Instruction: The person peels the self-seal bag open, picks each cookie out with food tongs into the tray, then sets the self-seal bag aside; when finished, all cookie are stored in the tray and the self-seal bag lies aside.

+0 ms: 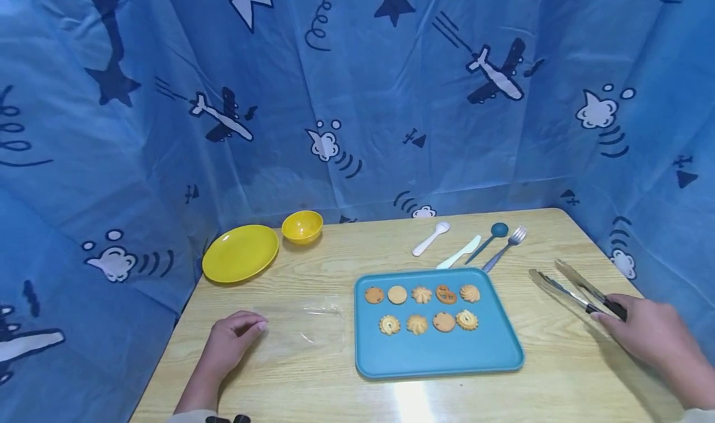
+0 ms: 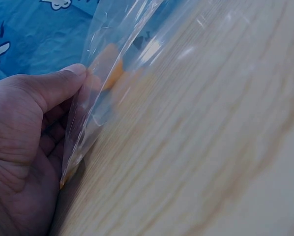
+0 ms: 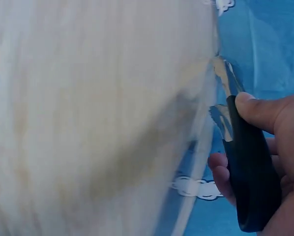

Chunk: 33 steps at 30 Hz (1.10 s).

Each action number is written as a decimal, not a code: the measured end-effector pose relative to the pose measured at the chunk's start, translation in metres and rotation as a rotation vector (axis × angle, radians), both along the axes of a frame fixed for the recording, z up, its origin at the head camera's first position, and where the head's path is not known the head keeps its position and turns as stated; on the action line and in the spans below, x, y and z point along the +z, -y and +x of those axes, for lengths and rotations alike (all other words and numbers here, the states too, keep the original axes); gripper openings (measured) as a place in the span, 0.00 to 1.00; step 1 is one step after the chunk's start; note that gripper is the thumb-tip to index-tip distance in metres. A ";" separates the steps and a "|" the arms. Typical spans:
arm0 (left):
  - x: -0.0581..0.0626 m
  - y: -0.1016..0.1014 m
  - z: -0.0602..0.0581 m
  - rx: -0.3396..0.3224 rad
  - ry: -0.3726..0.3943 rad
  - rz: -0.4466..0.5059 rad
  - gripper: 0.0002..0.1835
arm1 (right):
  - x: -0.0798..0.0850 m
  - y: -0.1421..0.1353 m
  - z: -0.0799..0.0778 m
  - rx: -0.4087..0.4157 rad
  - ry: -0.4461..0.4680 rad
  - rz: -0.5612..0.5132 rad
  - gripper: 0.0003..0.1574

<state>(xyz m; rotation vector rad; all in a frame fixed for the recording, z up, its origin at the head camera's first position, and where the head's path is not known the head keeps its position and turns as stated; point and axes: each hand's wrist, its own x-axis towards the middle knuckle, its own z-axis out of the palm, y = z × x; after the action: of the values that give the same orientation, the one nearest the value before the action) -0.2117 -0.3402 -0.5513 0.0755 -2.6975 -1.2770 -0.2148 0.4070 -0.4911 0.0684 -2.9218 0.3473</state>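
Note:
At the left of the table my left hand [image 1: 229, 342] pinches the edge of a clear plastic bag [image 2: 117, 73] between thumb and fingers. The bag [image 1: 315, 330] lies out flat to the right of that hand in the head view. My right hand [image 1: 648, 330] grips metal tongs [image 1: 578, 289] by their black handles [image 3: 252, 172], over the table's right side. The tongs' two arms stand apart with nothing between their tips. Between the hands is a blue tray [image 1: 436, 358] bearing two rows of cookies, among them a pretzel [image 1: 445, 294].
Behind the tray lie a white spoon [image 1: 431, 239], a pale green knife [image 1: 459, 253], a dark teal spoon [image 1: 498, 231] and a fork [image 1: 505, 248]. A yellow plate [image 1: 240, 253] and a yellow bowl [image 1: 302, 228] sit at the back left. Blue printed curtains [image 1: 380, 100] surround the table.

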 end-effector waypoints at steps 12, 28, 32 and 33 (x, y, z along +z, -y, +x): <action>-0.002 -0.001 0.000 -0.011 -0.027 -0.028 0.06 | -0.009 -0.002 -0.004 -0.021 0.122 0.013 0.37; -0.001 -0.004 0.000 -0.024 -0.010 -0.106 0.04 | -0.012 0.003 -0.001 -0.024 0.132 0.010 0.34; -0.001 -0.005 -0.002 -0.009 0.007 -0.114 0.05 | -0.012 0.002 -0.002 -0.024 0.133 0.011 0.35; -0.001 -0.005 -0.002 -0.007 0.008 -0.112 0.05 | -0.013 0.002 -0.002 -0.026 0.135 0.010 0.36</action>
<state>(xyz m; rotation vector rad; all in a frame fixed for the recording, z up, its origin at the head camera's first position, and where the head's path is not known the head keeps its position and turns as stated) -0.2139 -0.3350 -0.5525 0.0589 -2.7724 -1.1269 -0.2169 0.4050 -0.5039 0.0093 -3.0546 0.3466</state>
